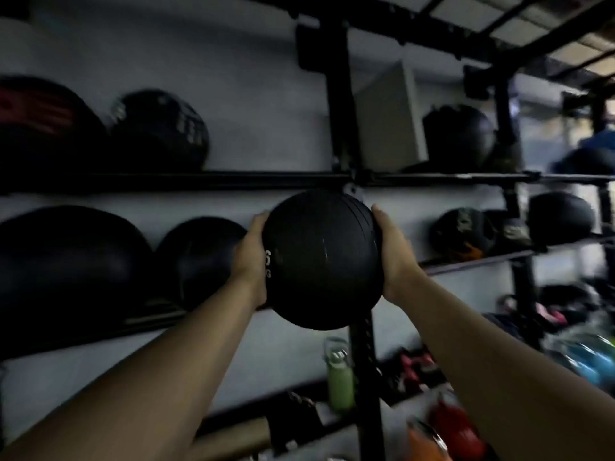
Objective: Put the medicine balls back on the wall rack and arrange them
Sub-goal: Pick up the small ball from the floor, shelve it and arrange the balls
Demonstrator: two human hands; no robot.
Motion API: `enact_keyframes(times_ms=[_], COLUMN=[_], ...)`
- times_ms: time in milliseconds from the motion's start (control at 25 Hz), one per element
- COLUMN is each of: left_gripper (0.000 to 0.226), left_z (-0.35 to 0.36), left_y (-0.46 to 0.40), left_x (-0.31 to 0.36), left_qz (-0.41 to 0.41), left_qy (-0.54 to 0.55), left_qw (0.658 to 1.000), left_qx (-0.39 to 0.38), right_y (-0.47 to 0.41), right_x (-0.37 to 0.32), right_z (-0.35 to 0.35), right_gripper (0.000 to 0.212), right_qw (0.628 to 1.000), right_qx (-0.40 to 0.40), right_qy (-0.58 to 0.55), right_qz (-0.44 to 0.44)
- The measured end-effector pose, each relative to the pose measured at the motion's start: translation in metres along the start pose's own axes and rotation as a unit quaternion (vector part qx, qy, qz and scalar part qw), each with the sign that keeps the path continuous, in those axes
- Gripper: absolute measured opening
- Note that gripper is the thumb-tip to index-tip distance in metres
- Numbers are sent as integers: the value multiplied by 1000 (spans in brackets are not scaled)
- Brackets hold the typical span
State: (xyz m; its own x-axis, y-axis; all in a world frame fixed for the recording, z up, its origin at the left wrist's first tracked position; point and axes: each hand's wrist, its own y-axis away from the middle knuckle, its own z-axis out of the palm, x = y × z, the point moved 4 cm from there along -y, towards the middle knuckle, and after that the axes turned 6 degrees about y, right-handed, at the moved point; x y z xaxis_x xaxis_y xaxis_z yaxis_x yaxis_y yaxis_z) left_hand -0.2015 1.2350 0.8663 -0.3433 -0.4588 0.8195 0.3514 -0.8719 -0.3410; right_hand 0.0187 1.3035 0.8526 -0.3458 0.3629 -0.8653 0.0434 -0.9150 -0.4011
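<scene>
I hold a black medicine ball (321,259) with a white "6" on its left side, raised in front of the wall rack's black upright post (339,104). My left hand (250,257) presses its left side and my right hand (392,251) its right side. The ball hangs just under the upper shelf rail (199,179). On the upper shelf to the left sit two black balls (159,128). The middle shelf to the left holds a large black ball (70,261) and a smaller one (199,257), close to my left hand.
More dark balls (459,134) rest on the shelves right of the post, including one at the far right (560,217). A green bottle (340,377) stands on a lower shelf by the post. Coloured kettlebells (456,427) and gear crowd the lower right. A grey box (389,118) sits behind the post.
</scene>
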Motion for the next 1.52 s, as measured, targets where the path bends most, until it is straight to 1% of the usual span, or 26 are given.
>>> enact_keyframes(times_ms=[80,200,240,320,440,520,600,720,800,920,1000,1040,1120,1160,1200,1240,1320,1360,1440,1520], left_gripper=[67,45,42,44,38,37,41,45,45,41,39,39,34,26,19,12,11,13,15,15], left_z=[-7,-5,-3,3,15,22,24,24,23,21,18,15,9,8,6,5,3,3,3,10], left_y=[-24,-55,-65,-85,-126,-163,-203,-261,-295,-334,-347,-353,-361,-364,-366,-369,-372,-375,-382,-391], left_x=[58,133,148,171,182,187,192,198,204,222,234,238,244,245,247,250,257,259,257,253], left_qz=[62,161,187,223,242,269,296,323,334,353,376,394,445,471,496,519,556,570,581,578], left_qy=[-25,-55,-57,-45,-37,-37,-42,-46,-52,-58,-66,-64,-68,-76,-88,-99,-129,-152,-193,-233], left_qw=[998,984,978,970,967,959,949,937,932,924,914,906,885,872,857,843,812,796,779,773], left_qx=[8,62,69,82,72,83,104,124,133,135,138,137,120,109,103,102,122,136,140,118], right_y=[-37,-89,-104,-135,-192,-237,-286,-348,-382,-411,-425,-428,-431,-428,-424,-420,-418,-421,-430,-444], right_x=[-16,-45,-56,-78,-99,-107,-107,-100,-95,-98,-100,-99,-101,-102,-105,-108,-111,-110,-107,-109], right_z=[55,117,132,159,184,200,216,238,258,281,290,293,297,296,297,299,306,311,315,314], right_gripper=[83,85,85,81,78,76,70,59,59,62,55,49,29,18,12,11,11,11,15,30], right_qw=[998,993,991,986,975,967,961,954,950,946,940,936,921,911,899,887,867,864,872,893], right_qx=[-39,-78,-89,-118,-142,-162,-186,-202,-209,-207,-195,-189,-177,-160,-139,-123,-111,-112,-103,-74], right_qy=[-38,-76,-80,-79,-84,-91,-100,-122,-134,-157,-166,-167,-185,-196,-197,-187,-139,-105,-51,-17], right_qz=[-18,-46,-58,-85,-146,-172,-179,-186,-190,-196,-224,-244,-293,-326,-364,-404,-466,-480,-476,-444])
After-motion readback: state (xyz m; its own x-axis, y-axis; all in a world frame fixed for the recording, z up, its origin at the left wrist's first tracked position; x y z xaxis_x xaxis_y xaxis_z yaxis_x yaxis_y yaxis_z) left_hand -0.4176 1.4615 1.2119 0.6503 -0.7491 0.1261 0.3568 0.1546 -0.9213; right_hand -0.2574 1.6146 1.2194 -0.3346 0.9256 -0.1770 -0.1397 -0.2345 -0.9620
